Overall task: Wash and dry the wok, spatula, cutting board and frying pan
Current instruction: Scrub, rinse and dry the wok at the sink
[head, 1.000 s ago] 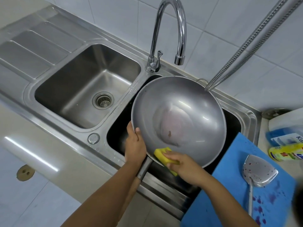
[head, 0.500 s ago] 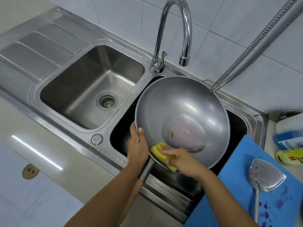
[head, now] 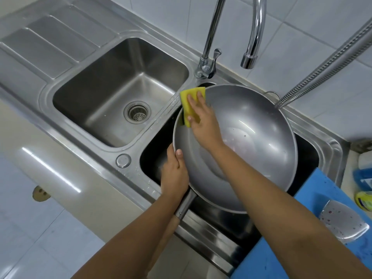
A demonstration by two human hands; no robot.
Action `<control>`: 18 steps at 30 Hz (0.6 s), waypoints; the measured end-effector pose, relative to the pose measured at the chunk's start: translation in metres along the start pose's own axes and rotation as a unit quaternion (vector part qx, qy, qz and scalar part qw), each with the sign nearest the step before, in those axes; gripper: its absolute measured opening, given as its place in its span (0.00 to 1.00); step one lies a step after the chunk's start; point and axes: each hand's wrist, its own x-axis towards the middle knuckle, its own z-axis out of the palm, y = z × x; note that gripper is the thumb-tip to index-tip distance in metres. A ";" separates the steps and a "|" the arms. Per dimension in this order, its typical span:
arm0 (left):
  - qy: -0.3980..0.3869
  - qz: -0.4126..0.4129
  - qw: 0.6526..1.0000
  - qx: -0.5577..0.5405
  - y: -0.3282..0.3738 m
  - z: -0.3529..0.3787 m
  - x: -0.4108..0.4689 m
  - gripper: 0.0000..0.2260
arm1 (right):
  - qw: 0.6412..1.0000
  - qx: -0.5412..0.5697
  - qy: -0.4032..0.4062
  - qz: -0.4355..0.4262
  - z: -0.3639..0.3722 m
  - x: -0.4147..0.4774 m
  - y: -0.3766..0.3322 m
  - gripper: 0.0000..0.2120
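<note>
A grey metal wok [head: 251, 137] is tilted over the right basin of the sink [head: 326, 150], with reddish specks on its bottom. My left hand [head: 174, 175] grips its near-left rim just above the handle [head: 184, 206]. My right hand [head: 203, 119] presses a yellow sponge [head: 190, 97] against the wok's far-left rim. A blue cutting board [head: 281, 248] lies at the right, stained purple. On it rests a metal spatula [head: 342, 222], speckled with red. A dark surface shows under the wok; I cannot tell what it is.
The left basin [head: 112, 93] with its drain strainer [head: 137, 112] holds nothing. A chrome tap [head: 249, 47] arches over the wok. A flexible metal hose [head: 330, 65] runs in from the upper right. Detergent bottles [head: 364, 188] stand at the right edge.
My right hand has swept the sponge from the wok's near rim, by the handle, up to its far-left rim. My left hand keeps the same grip. The camera has shifted closer.
</note>
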 end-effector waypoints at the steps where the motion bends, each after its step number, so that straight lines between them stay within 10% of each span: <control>1: 0.000 -0.001 1.000 -0.001 0.000 0.000 0.000 0.19 | 0.998 -0.042 -0.011 -0.041 0.002 -0.003 0.002 0.27; 8: 0.002 -0.006 1.000 0.006 -0.001 0.000 -0.004 0.19 | 0.986 -0.136 0.078 0.059 -0.041 0.039 0.056 0.29; 18: 0.008 0.019 1.000 -0.003 -0.003 0.002 -0.004 0.19 | 0.861 -0.362 0.152 0.324 -0.091 -0.033 0.111 0.34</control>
